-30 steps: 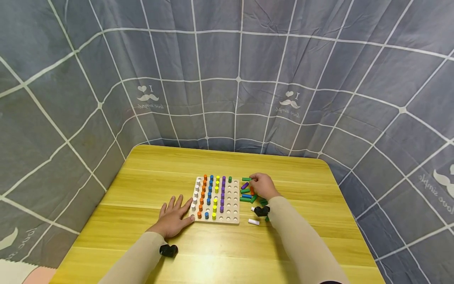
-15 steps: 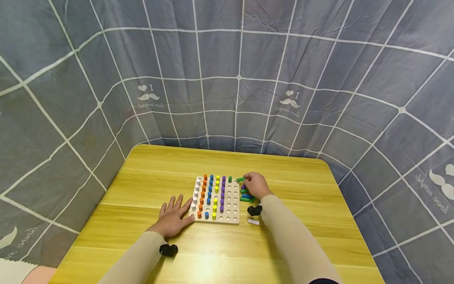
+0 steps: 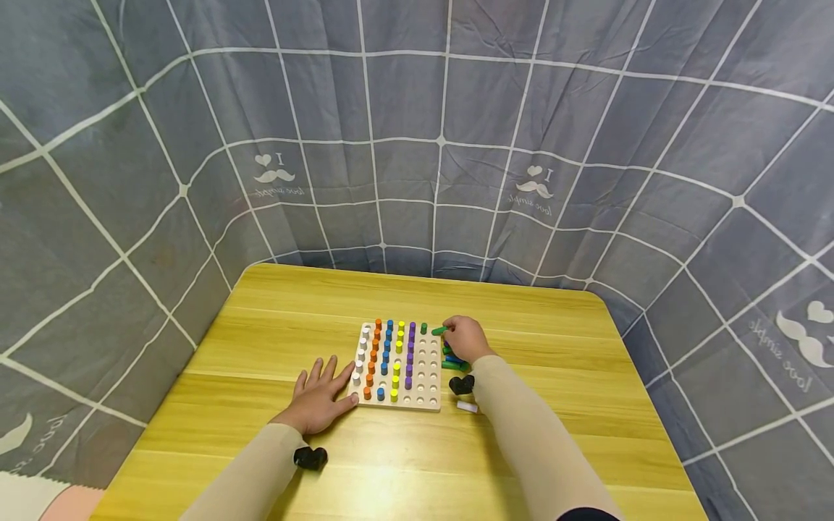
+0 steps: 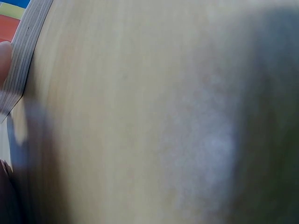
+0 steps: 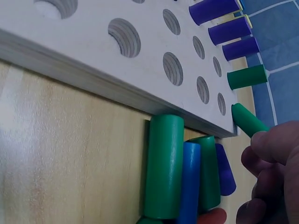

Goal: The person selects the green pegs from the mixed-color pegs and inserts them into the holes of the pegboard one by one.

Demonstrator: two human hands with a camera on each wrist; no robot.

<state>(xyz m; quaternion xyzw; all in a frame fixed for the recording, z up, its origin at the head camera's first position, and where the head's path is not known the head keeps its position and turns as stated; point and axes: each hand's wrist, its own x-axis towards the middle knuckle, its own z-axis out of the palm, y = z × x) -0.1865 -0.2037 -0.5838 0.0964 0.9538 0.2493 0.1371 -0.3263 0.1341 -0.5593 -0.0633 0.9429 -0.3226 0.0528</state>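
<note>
Grey curtains (image 3: 332,94) with white gridlines surround a wood-grain table (image 3: 293,304). Thumb and fingers of the right hand (image 3: 468,337) pinch a tilted green peg (image 5: 250,119), its end at the far right corner of the pegboard (image 5: 88,46). The left hand (image 3: 316,405), fingers spread straight, touches the pegboard's left edge. Upright pegs (image 5: 230,31) stand in coloured rows; loose pegs (image 5: 164,168) lie beside the right edge. Both sleeved forearms (image 3: 534,434) reach forward.

"What's worn behind the left fingers (image 3: 342,378)?"

"A long, plain beige left sleeve (image 3: 244,474), and a black wrist camera (image 3: 310,458), small and round-lobed."

"And behind the right fingers (image 5: 270,181)?"

"A matching right sleeve (image 3: 528,427) with a similar black camera (image 3: 462,385). Farther back, a dark curved patch (image 3: 588,514) borders it, too cropped to identify."
</note>
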